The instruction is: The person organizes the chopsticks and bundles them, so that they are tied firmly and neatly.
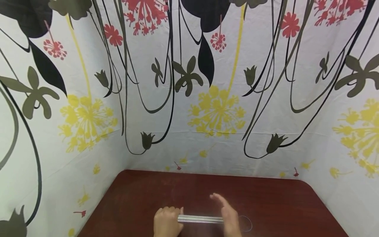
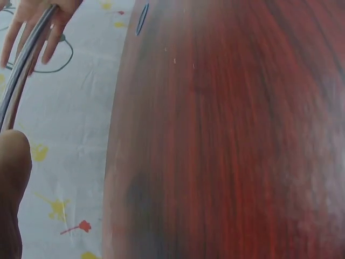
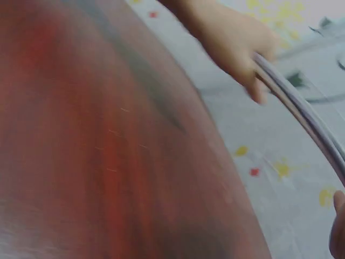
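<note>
A white cloth [image 1: 183, 115] rose beyond both hands and spread out to either side of them, printed with dark stems and leaves and with yellow and red flowers. Below the cloth and under the hands was a dark red-brown table [image 1: 266, 197] with rounded far corners; most of its top stretched ahead of the hands and out to the right of them.

The left hand [image 1: 167, 220] was wrapped in a fist around one end of the rods [image 1: 201, 219], its thumb against them. The right hand [image 1: 230, 215] stood at the other end with its fingers straight, palm turned toward the left hand; whether the palm touched the rods could not be told.

The rods, thin, silvery and laid side by side in a bundle, ran roughly level across the gap between the two hands. In the wrist views they looked bowed.

Smallest was a thin loop of cord [image 1: 251, 225], just to the right of the right hand, its near side partly hidden behind that hand.
</note>
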A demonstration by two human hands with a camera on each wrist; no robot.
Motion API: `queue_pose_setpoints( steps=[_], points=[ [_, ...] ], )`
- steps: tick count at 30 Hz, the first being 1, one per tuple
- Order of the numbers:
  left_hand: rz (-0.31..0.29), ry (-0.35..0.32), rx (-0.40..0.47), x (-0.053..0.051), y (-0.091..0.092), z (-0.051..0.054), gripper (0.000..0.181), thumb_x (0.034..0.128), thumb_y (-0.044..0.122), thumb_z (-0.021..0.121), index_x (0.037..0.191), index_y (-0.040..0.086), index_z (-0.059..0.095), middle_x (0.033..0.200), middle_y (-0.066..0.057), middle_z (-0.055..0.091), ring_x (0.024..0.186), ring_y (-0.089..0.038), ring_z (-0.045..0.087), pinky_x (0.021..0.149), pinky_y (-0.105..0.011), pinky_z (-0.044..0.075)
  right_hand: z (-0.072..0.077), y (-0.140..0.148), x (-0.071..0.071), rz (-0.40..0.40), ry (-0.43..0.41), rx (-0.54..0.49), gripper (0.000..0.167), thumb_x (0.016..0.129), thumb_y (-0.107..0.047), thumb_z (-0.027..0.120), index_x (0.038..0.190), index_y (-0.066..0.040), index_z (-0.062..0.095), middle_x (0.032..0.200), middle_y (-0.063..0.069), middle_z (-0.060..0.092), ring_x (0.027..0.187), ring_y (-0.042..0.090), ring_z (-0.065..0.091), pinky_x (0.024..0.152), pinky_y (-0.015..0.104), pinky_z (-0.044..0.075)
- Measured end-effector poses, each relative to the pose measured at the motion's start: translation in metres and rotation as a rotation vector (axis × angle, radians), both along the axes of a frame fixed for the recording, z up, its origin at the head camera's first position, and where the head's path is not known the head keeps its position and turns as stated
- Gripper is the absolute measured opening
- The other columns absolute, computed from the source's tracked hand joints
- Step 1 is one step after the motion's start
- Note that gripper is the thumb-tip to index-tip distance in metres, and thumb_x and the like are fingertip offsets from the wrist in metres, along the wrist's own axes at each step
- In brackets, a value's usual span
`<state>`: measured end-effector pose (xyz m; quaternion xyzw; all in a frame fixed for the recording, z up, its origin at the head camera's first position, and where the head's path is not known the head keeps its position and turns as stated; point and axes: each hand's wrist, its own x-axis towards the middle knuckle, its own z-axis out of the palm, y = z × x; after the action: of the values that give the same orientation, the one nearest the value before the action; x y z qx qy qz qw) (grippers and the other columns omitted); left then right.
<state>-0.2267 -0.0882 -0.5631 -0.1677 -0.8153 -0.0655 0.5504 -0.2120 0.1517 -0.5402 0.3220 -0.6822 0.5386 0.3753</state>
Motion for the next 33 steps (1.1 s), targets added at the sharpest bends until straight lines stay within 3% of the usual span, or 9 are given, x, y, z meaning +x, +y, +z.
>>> queue_pose_setpoints(
  steps=[3, 6, 12, 19, 25, 28, 31, 33],
  points=[
    [-0.008, 0.025, -0.011, -0.001, -0.001, -0.001, 0.040, 0.0844, 0.028, 0.053, 0.047, 0.019, 0.041, 0.046, 0.007, 0.040, 0.039, -0.014, 0.031, 0.043, -0.028, 0.023, 0.000, -0.002, 0.001, -0.010, 0.026, 0.052, 0.040, 0.099, 0.004, 0.034, 0.131, 0.012, 0.056, 0.119, 0.017, 0.071, 0.123, 0.012, 0.061, 0.105, 0.017, 0.037],
    [-0.019, 0.046, 0.003, -0.001, 0.000, -0.001, 0.044, 0.0885, 0.028, 0.050, 0.048, 0.019, 0.038, 0.046, 0.007, 0.037, 0.039, -0.014, 0.030, 0.042, -0.027, 0.023, 0.002, -0.001, 0.001, -0.004, 0.034, 0.020, 0.040, 0.101, 0.004, 0.031, 0.130, 0.014, 0.056, 0.120, 0.019, 0.070, 0.124, 0.013, 0.060, 0.106, 0.019, 0.037],
    [-0.054, 0.019, 0.011, 0.003, 0.000, 0.008, 0.047, 0.0935, 0.028, 0.046, 0.049, 0.019, 0.036, 0.046, 0.007, 0.036, 0.038, -0.013, 0.033, 0.041, -0.028, 0.027, 0.010, -0.001, 0.003, 0.063, 0.036, 0.013, 0.043, 0.103, 0.001, 0.023, 0.130, 0.016, 0.054, 0.121, 0.020, 0.069, 0.124, 0.016, 0.060, 0.106, 0.020, 0.038],
    [-0.033, 0.006, 0.003, 0.005, -0.004, 0.009, 0.046, 0.0933, 0.029, 0.046, 0.049, 0.019, 0.038, 0.046, 0.006, 0.038, 0.038, -0.014, 0.035, 0.041, -0.028, 0.028, 0.006, 0.000, -0.001, 0.111, 0.081, 0.051, 0.044, 0.107, -0.006, 0.024, 0.132, 0.017, 0.051, 0.121, 0.023, 0.067, 0.123, 0.019, 0.061, 0.106, 0.021, 0.039],
    [-0.002, 0.008, 0.008, 0.004, -0.007, 0.007, 0.046, 0.0930, 0.030, 0.046, 0.049, 0.019, 0.037, 0.046, 0.006, 0.036, 0.037, -0.014, 0.032, 0.040, -0.029, 0.025, 0.010, 0.008, -0.003, 0.095, 0.055, 0.093, 0.039, 0.103, 0.002, 0.030, 0.133, 0.013, 0.053, 0.116, 0.020, 0.069, 0.114, 0.021, 0.065, 0.102, 0.021, 0.042],
    [0.017, 0.009, 0.007, 0.004, -0.010, 0.005, 0.048, 0.0940, 0.031, 0.043, 0.048, 0.019, 0.036, 0.045, 0.007, 0.034, 0.037, -0.013, 0.028, 0.040, -0.028, 0.022, 0.012, 0.016, -0.004, -0.005, -0.037, 0.090, 0.038, 0.100, 0.009, 0.036, 0.129, 0.007, 0.059, 0.107, 0.016, 0.072, 0.105, 0.018, 0.069, 0.095, 0.020, 0.047],
    [0.016, 0.029, 0.006, 0.001, -0.013, 0.003, 0.046, 0.0918, 0.030, 0.045, 0.048, 0.020, 0.034, 0.045, 0.007, 0.032, 0.038, -0.012, 0.024, 0.040, -0.027, 0.019, 0.010, 0.027, -0.008, -0.195, -0.226, 0.104, 0.029, 0.099, 0.004, 0.051, 0.120, -0.005, 0.068, 0.101, 0.008, 0.075, 0.095, 0.014, 0.071, 0.085, 0.021, 0.052],
    [0.008, 0.049, 0.005, -0.001, -0.014, 0.003, 0.044, 0.0890, 0.028, 0.048, 0.048, 0.019, 0.033, 0.046, 0.007, 0.031, 0.038, -0.012, 0.023, 0.041, -0.026, 0.018, 0.005, 0.037, -0.014, -0.330, -0.370, 0.184, 0.021, 0.098, -0.007, 0.061, 0.115, -0.011, 0.071, 0.103, 0.003, 0.075, 0.096, 0.015, 0.071, 0.083, 0.028, 0.055]
  ],
)
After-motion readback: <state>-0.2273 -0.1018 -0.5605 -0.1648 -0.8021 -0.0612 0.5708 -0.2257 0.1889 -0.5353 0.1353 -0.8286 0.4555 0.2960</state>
